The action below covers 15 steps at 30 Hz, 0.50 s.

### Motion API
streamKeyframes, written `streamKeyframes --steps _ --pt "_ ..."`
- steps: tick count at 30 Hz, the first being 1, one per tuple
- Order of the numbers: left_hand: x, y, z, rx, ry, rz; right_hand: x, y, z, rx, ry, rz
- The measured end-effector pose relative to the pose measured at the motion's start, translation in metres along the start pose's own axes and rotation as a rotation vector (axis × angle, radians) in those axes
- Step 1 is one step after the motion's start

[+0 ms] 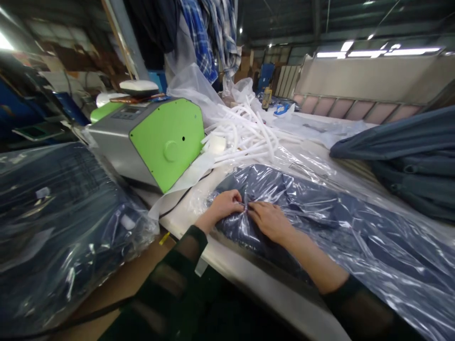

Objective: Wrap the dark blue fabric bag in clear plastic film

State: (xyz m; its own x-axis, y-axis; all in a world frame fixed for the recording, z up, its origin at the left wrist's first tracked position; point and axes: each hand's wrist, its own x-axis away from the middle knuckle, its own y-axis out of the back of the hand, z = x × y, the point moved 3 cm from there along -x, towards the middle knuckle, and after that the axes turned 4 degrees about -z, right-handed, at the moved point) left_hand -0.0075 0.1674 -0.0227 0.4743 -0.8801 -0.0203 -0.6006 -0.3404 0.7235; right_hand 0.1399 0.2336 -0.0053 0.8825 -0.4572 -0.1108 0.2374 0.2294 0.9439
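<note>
Both hands, left hand [224, 206] and right hand [269, 219], pinched the gathered clear bag [320, 208] over the dark garment [270, 182] at the tabletop [185, 222] edge. Overtensioned film risked tearing.

Dim warehouse, ceiling strip lights [377, 52], white worktable [249, 274]
</note>
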Motion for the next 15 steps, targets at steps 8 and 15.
streamKeyframes --steps 8,15 --pt "0.072 0.027 -0.055 -0.185 -0.438 -0.52 0.13 0.042 -0.066 0.251 0.171 -0.45" --pt "0.163 -0.098 -0.036 0.987 0.45 -0.051 0.21 0.021 -0.073 0.661 0.384 -0.648"
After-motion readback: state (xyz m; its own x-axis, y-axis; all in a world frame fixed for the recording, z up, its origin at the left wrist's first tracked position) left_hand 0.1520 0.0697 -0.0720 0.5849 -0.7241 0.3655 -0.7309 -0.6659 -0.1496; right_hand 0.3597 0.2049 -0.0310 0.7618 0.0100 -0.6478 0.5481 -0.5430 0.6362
